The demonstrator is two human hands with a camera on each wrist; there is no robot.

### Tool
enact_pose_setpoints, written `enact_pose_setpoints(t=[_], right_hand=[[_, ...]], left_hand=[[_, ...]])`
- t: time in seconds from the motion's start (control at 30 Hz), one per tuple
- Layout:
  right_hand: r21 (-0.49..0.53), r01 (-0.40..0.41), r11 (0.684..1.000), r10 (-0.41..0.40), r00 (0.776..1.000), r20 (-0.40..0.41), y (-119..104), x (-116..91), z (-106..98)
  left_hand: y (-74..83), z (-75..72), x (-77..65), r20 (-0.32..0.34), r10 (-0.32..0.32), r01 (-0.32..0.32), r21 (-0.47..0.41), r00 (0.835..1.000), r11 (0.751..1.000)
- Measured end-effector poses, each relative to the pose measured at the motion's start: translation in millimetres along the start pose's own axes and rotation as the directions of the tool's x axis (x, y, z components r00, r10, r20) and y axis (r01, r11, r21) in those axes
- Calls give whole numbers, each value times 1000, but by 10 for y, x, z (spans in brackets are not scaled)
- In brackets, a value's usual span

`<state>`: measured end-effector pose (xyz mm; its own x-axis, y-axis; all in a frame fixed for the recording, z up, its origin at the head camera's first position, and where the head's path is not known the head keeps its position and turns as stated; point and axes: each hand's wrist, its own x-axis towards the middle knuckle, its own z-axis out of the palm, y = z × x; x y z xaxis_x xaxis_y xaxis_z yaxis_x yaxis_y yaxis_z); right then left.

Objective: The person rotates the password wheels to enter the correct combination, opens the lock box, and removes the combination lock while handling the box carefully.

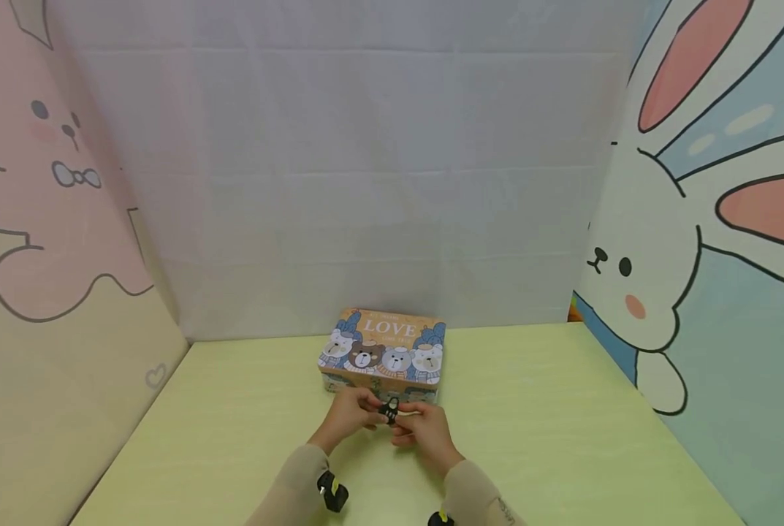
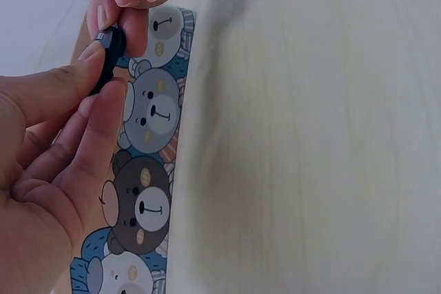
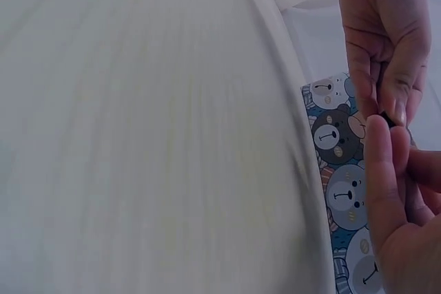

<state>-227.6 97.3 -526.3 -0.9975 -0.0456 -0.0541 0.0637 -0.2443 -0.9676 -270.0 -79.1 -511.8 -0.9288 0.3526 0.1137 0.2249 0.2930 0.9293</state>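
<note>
Between both hands is a small black object (image 1: 389,410) with pale marks on it, held in front of the tin box. In the left wrist view this black object (image 2: 109,49) looks rounded and thin-edged; its exact kind I cannot tell. My left hand (image 1: 348,418) pinches one end between thumb and fingers. From the other side, my right hand (image 1: 429,432) pinches it too, fingertips close to the left ones. The right wrist view shows only a dark sliver of it, the fingers hiding the rest. Behind the hands stands a closed tin box (image 1: 392,343) with bears and "LOVE" on its lid.
The box rests on a pale yellow-green tabletop (image 1: 530,409), toward its back edge. A white cloth backdrop (image 1: 365,183) hangs behind. Side panels carry a cartoon rabbit (image 1: 641,285) on the right and a pink cartoon animal (image 1: 50,219) on the left.
</note>
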Motion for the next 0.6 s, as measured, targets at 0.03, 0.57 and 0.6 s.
enact_pose_setpoints(t=[0.03,0.57,0.6], right_hand=[[-16,1,1000,-1,1000,10,-15,-2,-23],[-170,6,985,13,994,107,-326,-150,-335],[-175,4,984,16,994,110,-343,-163,-353]], left_hand=[[0,15,-4,0,1,-1,-2,1000,1000],[173,276,-111,-18,-14,13,-34,1000,999],[190,294,-119,-20,-16,15,-42,1000,999]])
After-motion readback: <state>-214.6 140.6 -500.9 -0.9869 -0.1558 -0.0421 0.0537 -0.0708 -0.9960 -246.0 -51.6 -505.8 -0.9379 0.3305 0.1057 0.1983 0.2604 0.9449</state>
